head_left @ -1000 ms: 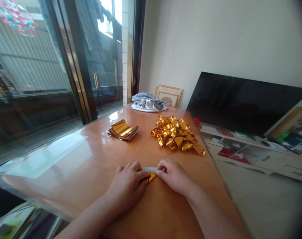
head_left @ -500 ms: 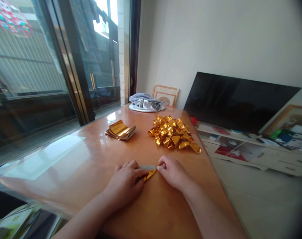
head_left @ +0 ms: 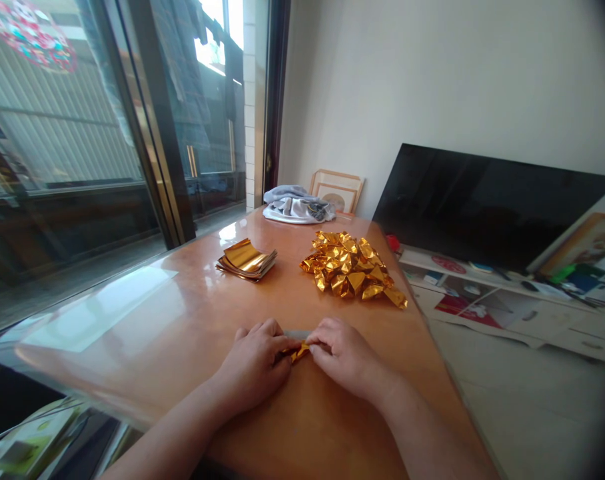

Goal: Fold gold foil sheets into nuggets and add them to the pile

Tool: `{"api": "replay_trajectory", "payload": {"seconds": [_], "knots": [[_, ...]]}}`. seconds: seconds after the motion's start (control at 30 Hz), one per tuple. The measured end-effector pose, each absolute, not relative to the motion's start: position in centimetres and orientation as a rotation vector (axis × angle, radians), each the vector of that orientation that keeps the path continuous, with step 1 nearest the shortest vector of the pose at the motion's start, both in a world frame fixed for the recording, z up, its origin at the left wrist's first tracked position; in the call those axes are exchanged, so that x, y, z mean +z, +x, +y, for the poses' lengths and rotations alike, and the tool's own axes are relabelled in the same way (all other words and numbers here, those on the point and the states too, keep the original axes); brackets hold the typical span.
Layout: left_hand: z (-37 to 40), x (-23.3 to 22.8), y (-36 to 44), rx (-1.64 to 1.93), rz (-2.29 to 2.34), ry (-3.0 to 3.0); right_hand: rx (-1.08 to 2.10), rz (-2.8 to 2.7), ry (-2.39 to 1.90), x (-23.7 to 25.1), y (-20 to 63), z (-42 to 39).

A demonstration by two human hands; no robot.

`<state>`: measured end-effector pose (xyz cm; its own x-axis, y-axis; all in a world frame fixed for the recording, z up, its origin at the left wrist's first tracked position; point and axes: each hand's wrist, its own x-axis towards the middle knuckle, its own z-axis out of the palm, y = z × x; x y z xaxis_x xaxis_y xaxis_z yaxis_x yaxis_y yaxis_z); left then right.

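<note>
The left hand (head_left: 256, 357) and right hand (head_left: 350, 357) pinched folded gold paper (head_left: 299, 352) (the window decal (head_left: 35, 37) was too blurred to read).

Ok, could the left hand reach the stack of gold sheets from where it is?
Probably yes: nothing shows between the left hand and the stack farther up the table, though that hand would first have to leave the folded paper.

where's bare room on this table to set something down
Widest: the left of the table, bordered by its edge, the gold foil stack and the left hand. A narrower gap lies between that stack and the folded gold foil pile. Crowded: the near middle, where it and the right hand hold a gold foil piece, and the far end, under the fabric bundle.
</note>
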<state>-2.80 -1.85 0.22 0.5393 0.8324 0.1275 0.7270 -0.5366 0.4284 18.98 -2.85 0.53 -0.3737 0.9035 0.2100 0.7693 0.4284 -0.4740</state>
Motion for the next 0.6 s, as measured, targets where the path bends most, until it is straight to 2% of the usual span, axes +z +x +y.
{"api": "replay_trajectory", "payload": {"seconds": [0.27, 0.6], "knots": [[-1.8, 0.1, -2.8, 0.447, 1.279, 2.476, 0.341, -2.548, -1.418, 2.4, 18.2, -5.2], [-1.9, -0.1, -2.8, 0.462, 1.281, 2.468, 0.283, -2.585, -1.525, 3.4, 17.7, -6.5]]}}
